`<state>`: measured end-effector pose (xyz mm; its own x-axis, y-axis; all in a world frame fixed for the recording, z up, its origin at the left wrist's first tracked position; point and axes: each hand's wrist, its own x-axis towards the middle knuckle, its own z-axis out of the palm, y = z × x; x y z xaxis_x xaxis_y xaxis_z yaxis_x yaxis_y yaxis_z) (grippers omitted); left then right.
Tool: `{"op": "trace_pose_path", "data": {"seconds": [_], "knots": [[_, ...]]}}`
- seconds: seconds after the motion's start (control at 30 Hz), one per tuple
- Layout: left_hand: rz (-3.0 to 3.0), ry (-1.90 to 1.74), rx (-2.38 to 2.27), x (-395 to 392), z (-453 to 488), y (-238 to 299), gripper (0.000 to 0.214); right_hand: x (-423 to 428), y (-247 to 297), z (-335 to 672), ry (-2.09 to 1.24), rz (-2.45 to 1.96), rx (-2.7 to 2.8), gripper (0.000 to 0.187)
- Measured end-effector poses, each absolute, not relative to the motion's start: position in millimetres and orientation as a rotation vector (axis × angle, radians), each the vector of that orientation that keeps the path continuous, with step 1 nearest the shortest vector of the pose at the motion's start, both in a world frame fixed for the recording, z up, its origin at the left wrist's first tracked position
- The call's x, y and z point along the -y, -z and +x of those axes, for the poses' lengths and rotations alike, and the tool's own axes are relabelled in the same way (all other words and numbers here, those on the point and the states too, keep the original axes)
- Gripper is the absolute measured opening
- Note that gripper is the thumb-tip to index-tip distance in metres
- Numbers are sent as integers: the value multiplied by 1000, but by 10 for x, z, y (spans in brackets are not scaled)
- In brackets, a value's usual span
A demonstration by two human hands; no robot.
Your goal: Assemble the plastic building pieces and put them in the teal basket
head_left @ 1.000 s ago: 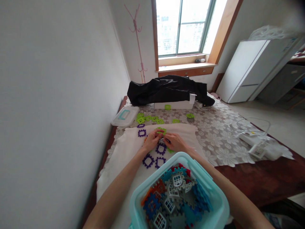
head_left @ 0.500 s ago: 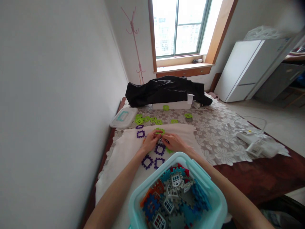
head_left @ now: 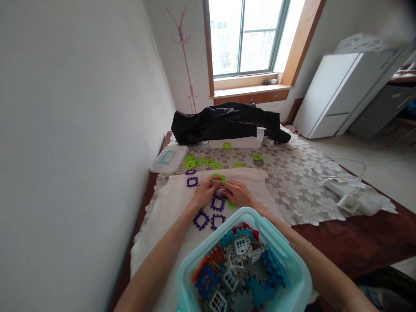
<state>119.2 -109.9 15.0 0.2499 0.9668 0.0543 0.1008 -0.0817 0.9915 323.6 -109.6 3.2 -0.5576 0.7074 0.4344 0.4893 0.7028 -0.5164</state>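
My left hand (head_left: 206, 191) and my right hand (head_left: 239, 193) meet over the white cloth, fingers closed around a small grey-and-white interlocking tile (head_left: 220, 190) that they partly cover. Just beyond the fingertips shows a bright green toothed tile (head_left: 221, 178); my left fingers overlap its edge. Nearer to me lie purple toothed frame tiles, one (head_left: 218, 203) right below the hands and two more (head_left: 201, 220) closer in. Part of another green tile (head_left: 231, 204) peeks out under my right hand.
A turquoise tub (head_left: 294, 264) of mixed tiles stands between my forearms. Green tiles (head_left: 190, 164) lie beyond the white cloth (head_left: 156, 225), beside a white lid (head_left: 162, 168). A black cover (head_left: 224, 123) sits at the back, a cable and white device (head_left: 347, 201) at right.
My hands stay nearly in place, with small finger movements around the grey-and-white tile. My right fingers have shifted slightly. The view has moved very little.
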Motion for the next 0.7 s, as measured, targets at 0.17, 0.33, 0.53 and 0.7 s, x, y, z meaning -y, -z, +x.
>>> {"op": "trace_pose_path", "data": {"seconds": [0.17, 0.33, 0.53, 0.7], "knots": [[1469, -1004, -1077, 1113, 1195, -179, 53, 1101, -36, 3213, -516, -915, 2218, 27], [1519, -1001, -1096, 1127, 1197, -207, 47, 1069, 24, 3196, -566, -936, 2136, 27], [1509, -1022, -1102, 1120, 1206, -185, 50, 1055, 32, 3192, -585, -965, 2106, 27], [1541, -1022, -1156, 1129, 1217, -188, 46, 1062, -15, 3189, -596, -989, 2133, 26]]}}
